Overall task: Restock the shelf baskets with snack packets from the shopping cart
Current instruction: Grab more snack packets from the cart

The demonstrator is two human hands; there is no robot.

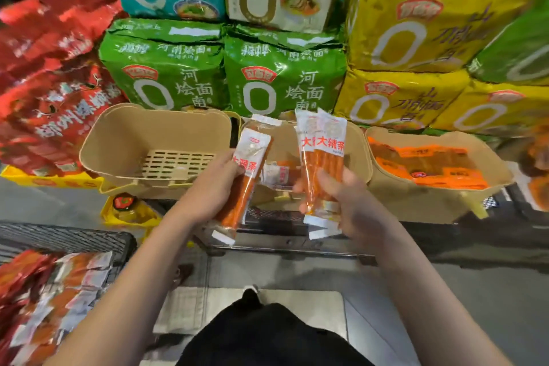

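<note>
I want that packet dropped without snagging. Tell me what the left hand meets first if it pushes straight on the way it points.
Most likely the middle basket. The left hand holds a snack packet aimed up and slightly right, toward that basket's near-left rim, right of the empty basket. Depth is unclear, so it might clear the rim.

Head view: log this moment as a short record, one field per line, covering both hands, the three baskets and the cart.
left hand: left hand grips one spicy-strip packet, upright
right hand: right hand grips a bunch of packets, at least two, upright
left basket: left basket shows its bare slotted floor
middle basket: middle basket holds a few packets, partly hidden by the hands
right basket: right basket filled with orange packets
cart: shopping cart at lower left, with loose packets piled inside
behind: green noodle bags stacked behind the baskets
</note>
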